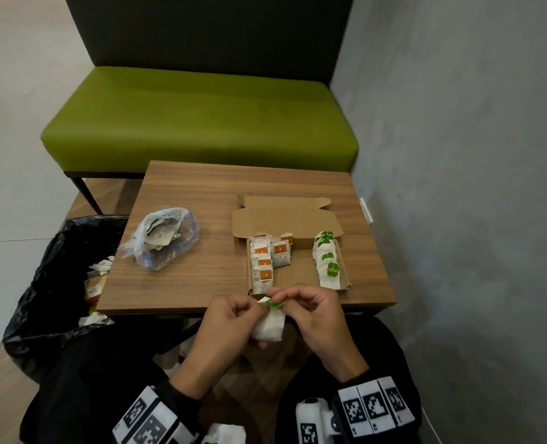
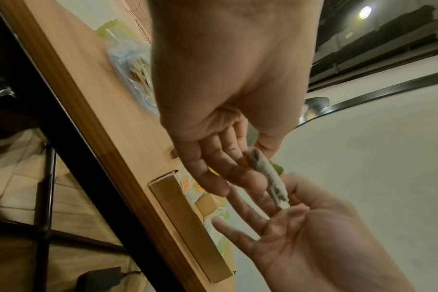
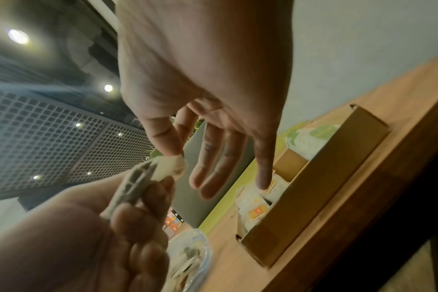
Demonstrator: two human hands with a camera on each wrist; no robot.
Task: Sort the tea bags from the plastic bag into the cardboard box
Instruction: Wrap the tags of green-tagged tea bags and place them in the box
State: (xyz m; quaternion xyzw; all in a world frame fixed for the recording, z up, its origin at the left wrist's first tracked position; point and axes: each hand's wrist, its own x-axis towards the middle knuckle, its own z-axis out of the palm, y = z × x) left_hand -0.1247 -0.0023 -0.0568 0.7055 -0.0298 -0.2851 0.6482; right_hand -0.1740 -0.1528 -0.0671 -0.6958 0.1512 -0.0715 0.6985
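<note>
A white tea bag (image 1: 269,328) with a green tag (image 1: 273,304) hangs in front of the table's near edge. My left hand (image 1: 253,315) grips the bag's body (image 2: 265,173). My right hand (image 1: 283,299) pinches the tag end (image 3: 174,164) between thumb and forefinger, with its other fingers spread. The open cardboard box (image 1: 297,219) lies on the table just beyond the hands. Red-tagged bags (image 1: 262,261) fill its left side and green-tagged bags (image 1: 328,261) its right side. The clear plastic bag (image 1: 163,241) with several more tea bags lies at the table's left.
The small wooden table (image 1: 185,283) stands against a grey wall (image 1: 457,155) on the right. A black bin bag (image 1: 57,283) with torn wrappers gapes at the table's left. A green bench (image 1: 201,123) stands behind the table. White paper scraps (image 1: 227,434) lie on my lap.
</note>
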